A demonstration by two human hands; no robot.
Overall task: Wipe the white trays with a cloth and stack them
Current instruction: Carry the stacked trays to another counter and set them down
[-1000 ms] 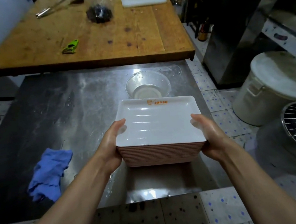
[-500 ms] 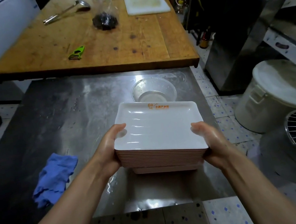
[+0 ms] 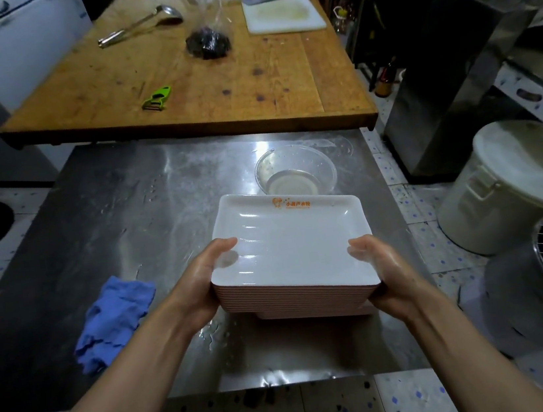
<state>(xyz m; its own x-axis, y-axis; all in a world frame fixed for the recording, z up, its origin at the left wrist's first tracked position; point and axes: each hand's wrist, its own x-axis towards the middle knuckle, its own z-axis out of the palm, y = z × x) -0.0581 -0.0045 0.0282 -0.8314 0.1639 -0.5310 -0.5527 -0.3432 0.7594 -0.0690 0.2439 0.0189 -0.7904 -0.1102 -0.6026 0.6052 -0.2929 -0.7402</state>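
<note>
A stack of several white trays (image 3: pixel 294 247) with pinkish undersides and an orange logo on the top one sits over the right part of the steel table (image 3: pixel 134 224). My left hand (image 3: pixel 200 281) grips the stack's left side, thumb on the top tray's rim. My right hand (image 3: pixel 380 271) grips the right side the same way. Whether the stack rests on the table or is just above it I cannot tell. A crumpled blue cloth (image 3: pixel 112 320) lies on the table to the left of my left forearm.
A clear glass bowl (image 3: pixel 295 173) with a little liquid stands just behind the stack. Beyond it, a wooden table (image 3: pixel 213 85) carries a green peeler (image 3: pixel 157 98), a ladle, a plastic bag and a cutting board. A white lidded bucket (image 3: pixel 516 184) and a wire rack are on the right.
The stack, held in both hands, has shifted slightly toward me and down in the view. The cloth and bowl stay put.
</note>
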